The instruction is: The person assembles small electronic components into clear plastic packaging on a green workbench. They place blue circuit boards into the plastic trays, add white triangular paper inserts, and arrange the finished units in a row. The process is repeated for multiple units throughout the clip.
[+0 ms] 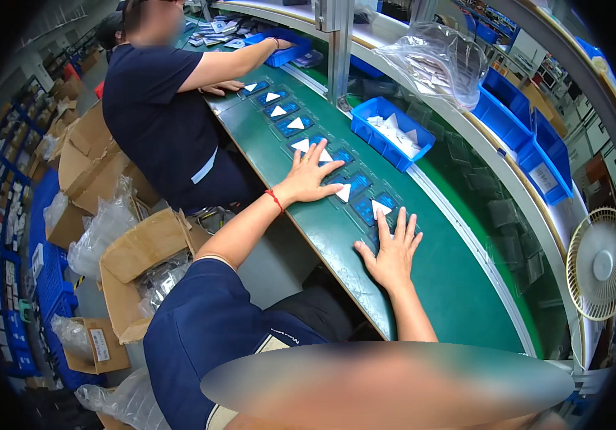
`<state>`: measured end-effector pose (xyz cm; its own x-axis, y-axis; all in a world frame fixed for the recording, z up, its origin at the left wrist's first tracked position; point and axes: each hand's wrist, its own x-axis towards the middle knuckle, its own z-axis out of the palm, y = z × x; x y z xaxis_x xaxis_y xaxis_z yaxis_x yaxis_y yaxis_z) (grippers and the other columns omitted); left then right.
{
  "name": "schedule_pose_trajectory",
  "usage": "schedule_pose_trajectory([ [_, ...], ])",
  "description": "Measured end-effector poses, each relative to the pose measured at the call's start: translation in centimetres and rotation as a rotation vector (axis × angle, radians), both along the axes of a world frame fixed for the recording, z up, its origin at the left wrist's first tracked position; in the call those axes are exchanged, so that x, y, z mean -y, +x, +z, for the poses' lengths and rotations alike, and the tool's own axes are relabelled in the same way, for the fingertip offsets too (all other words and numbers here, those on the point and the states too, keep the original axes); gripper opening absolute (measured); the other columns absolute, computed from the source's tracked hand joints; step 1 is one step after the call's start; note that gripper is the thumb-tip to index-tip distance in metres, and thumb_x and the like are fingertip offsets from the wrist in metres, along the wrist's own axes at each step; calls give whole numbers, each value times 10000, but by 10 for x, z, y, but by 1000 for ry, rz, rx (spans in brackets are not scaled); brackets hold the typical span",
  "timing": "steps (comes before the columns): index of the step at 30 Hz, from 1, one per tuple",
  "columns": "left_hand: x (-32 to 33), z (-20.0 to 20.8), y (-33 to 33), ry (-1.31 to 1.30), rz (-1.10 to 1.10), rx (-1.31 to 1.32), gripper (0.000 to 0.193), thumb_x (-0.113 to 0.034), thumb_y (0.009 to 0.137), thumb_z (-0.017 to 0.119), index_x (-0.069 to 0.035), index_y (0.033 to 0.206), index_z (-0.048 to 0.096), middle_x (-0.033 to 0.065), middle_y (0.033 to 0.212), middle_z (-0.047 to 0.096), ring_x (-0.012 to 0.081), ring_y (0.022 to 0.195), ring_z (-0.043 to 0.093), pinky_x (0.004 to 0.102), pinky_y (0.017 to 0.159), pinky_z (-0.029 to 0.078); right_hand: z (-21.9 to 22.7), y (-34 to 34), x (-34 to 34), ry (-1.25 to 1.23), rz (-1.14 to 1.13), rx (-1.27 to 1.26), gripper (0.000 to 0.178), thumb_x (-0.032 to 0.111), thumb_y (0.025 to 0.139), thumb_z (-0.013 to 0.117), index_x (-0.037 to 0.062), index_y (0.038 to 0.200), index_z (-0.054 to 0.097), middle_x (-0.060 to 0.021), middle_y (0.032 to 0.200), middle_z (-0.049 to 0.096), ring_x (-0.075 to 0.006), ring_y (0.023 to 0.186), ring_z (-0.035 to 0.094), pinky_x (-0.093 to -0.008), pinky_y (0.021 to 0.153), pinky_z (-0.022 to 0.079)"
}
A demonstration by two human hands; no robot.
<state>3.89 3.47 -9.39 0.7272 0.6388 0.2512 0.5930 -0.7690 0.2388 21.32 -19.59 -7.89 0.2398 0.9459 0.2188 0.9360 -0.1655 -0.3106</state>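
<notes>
A row of clear flat packages with blue contents runs along the green table, each with a white triangular piece on it. My left hand (pixel 308 175) lies over the row with its fingers spread. Its thumb reaches the edge of one white triangle (pixel 344 193), and its fingers partly cover the packages beside it. At the near end of the row, my right hand (pixel 392 252) rests palm down, fingers apart. Its index fingertip is at the lower edge of another white triangle (pixel 382 208) on the nearest blue package (pixel 363 208). Neither hand grips anything.
Beyond the row stands a blue bin (pixel 400 153) of white triangles. A co-worker (pixel 161 118) reaches over the table's far end, near another blue bin (pixel 273 51). A metal post (pixel 339 64), a fan (pixel 600 264) and open cardboard boxes (pixel 125 287) flank the table (pixel 458 294).
</notes>
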Motion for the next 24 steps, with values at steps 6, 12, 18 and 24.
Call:
schedule_pose_trajectory([
  [6, -29, 53, 9, 240, -87, 556, 474, -285, 794, 696, -129, 1235, 616, 138, 1302, 547, 340, 1226, 476, 476, 1025, 368, -17, 29, 28, 423, -72, -70, 678, 377, 772, 724, 119, 1347, 473, -256, 1427, 351, -478, 1344, 262, -607, 1063, 219],
  [12, -229, 139, -106, -502, 156, 1357, 371, -210, 908, 553, -31, 1231, 579, 177, 1197, 614, 275, 1072, 594, 409, 869, 501, -31, 43, 28, 524, -150, -88, 608, 341, 812, 671, 60, 1315, 476, -230, 1352, 422, -425, 1297, 358, -562, 1076, 269],
  [18, 63, 81, 79, -575, -485, 877, 250, -121, 898, 630, -24, 1124, 587, 113, 1021, 646, 163, 855, 627, 270, 780, 514, -25, 51, 43, 419, -245, -255, 608, 339, 878, 621, 32, 1363, 420, -261, 1367, 412, -433, 1321, 344, -538, 1116, 244],
  [24, 193, 5, 103, -873, -588, 684, 53, 22, 877, 639, -12, 871, 598, 14, 857, 612, 52, 744, 553, 197, 670, 457, -33, 52, 37, 404, -241, -197, 646, 305, 846, 659, 31, 1375, 409, -254, 1356, 431, -412, 1286, 392, -517, 1100, 278],
])
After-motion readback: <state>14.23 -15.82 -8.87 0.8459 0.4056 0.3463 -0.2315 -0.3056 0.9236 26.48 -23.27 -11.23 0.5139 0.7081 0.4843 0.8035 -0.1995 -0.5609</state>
